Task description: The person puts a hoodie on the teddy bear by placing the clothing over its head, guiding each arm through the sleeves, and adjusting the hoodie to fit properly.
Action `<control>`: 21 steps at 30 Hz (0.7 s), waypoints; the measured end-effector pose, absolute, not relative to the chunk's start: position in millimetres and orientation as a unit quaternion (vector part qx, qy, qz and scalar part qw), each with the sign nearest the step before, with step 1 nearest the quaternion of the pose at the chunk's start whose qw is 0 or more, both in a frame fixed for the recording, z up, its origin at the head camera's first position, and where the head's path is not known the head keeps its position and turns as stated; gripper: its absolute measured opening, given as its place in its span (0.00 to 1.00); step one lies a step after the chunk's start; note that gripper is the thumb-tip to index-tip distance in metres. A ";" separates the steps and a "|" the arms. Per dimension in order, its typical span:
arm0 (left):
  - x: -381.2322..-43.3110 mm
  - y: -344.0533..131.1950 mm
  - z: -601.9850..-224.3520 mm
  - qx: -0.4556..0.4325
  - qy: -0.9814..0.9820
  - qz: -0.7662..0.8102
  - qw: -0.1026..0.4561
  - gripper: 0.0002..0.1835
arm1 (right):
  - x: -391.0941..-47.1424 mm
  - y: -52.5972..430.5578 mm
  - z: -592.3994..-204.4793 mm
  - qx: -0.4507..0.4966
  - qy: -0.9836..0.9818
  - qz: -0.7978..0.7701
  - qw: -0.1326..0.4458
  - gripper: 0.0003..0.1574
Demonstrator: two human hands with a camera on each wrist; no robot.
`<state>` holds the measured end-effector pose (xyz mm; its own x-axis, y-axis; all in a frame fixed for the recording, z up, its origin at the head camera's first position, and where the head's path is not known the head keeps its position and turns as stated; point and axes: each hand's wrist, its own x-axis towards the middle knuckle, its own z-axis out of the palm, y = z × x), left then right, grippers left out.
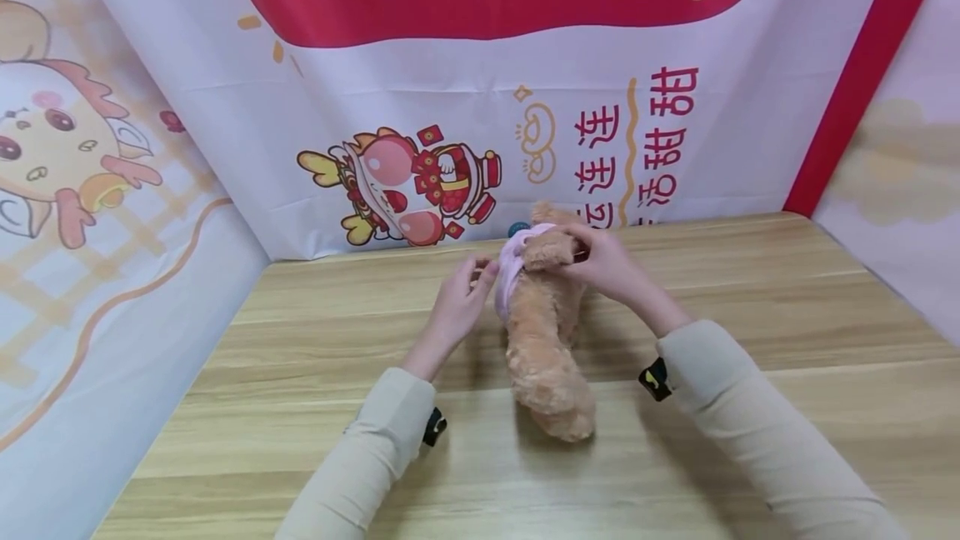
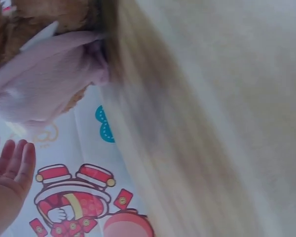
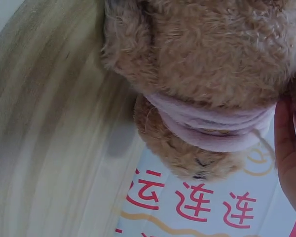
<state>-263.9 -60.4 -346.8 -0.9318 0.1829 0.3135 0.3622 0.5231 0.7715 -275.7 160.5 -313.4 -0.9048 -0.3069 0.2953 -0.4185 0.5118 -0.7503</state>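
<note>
A light-brown plush toy (image 1: 551, 377) is on the table, with a pink cloth (image 1: 512, 273) wrapped around it. The right wrist view shows the cloth (image 3: 207, 131) in folded bands between the furry body (image 3: 212, 59) and a smaller furry part beyond. My right hand (image 1: 606, 265) pinches a short furry limb (image 1: 547, 251) of the toy from the right. On the other side, my left hand (image 1: 459, 302) is beside the cloth, its fingers loosely bent. A small gap separates the left hand (image 2: 10, 190) from the cloth (image 2: 49, 79) in the left wrist view.
The wood-grain table (image 1: 315, 357) ends at the back against a printed white cloth backdrop (image 1: 225, 123) with a cartoon figure and red lettering. Another printed sheet (image 1: 112, 298) hangs on the left. Dark wrist devices (image 1: 656, 379) show below both sleeves.
</note>
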 end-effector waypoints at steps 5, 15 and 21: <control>-265.8 -57.7 -335.8 -0.193 -0.870 -0.440 0.110 0.27 | -275.5 153.0 -322.1 0.258 -0.845 0.468 0.021 0.26; -265.8 -60.6 -331.2 -0.123 -0.909 -0.374 0.138 0.25 | -272.6 154.7 -337.4 0.210 -0.870 0.444 0.029 0.15; -265.2 -66.2 -330.0 -0.090 -0.904 -0.404 0.110 0.22 | -270.2 163.0 -354.1 0.170 -0.922 0.336 -0.088 0.32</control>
